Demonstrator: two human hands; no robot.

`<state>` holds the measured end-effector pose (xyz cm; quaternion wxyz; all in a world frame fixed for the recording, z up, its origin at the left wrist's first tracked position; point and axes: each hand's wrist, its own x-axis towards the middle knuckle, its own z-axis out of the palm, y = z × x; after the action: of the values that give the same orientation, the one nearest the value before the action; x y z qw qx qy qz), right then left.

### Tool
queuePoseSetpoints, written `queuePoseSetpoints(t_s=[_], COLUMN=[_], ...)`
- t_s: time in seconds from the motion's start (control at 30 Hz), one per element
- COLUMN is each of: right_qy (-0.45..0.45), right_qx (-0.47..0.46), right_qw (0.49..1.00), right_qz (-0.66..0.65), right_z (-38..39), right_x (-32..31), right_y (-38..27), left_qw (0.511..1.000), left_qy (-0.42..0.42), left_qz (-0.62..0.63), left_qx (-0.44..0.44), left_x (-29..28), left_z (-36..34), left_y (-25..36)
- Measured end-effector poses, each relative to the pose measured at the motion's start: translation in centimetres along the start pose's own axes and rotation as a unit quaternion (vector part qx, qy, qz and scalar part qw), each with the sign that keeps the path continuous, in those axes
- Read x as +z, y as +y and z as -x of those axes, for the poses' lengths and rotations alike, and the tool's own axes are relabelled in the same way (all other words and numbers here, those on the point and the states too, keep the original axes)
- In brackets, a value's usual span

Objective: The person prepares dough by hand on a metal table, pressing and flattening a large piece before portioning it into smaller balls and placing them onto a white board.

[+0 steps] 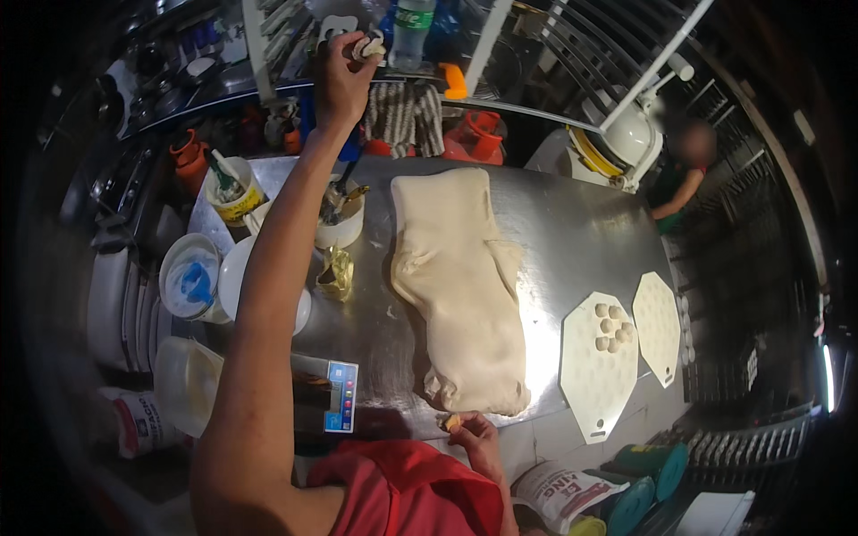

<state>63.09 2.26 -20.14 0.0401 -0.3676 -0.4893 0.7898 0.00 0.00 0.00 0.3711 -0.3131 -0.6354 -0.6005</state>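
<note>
L hand [347, 82] gripping pale-dark item [370, 48], ID unclear | R hand [475, 439] pinching orange-brown bit [452, 423] nr dough [466, 308]

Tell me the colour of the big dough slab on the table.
The dough is pale cream; the head view shows it best.

I'm in a bakery kitchen: steel worktable [559, 210], big dough slab [465, 295], dough balls [602, 311], stand mixer [633, 132], tall rack [660, 62].
</note>
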Motion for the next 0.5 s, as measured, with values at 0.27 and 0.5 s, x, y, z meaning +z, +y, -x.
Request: queuePoseSetpoints(t_s=[0.27, 0.5], right_qy=[0.027, 0.002], right_qx=[-0.074, -0.042], right_qw=[0.996, 0.999], right_qz=[-0.048, -0.025], right_z=[-0.3, -0.7], right_x=[-0.3, 0.6], right_y=[-1.3, -1.0], left_qw=[0.991, 0.983], left_qy=[0.043, -0.026], left_qz=[-0.078, -0.157], left_qx=[0.104, 0.088], left_x=[1.1, -1.2], left_z=[0.0, 1.4], left_y=[1.0, 0.8])
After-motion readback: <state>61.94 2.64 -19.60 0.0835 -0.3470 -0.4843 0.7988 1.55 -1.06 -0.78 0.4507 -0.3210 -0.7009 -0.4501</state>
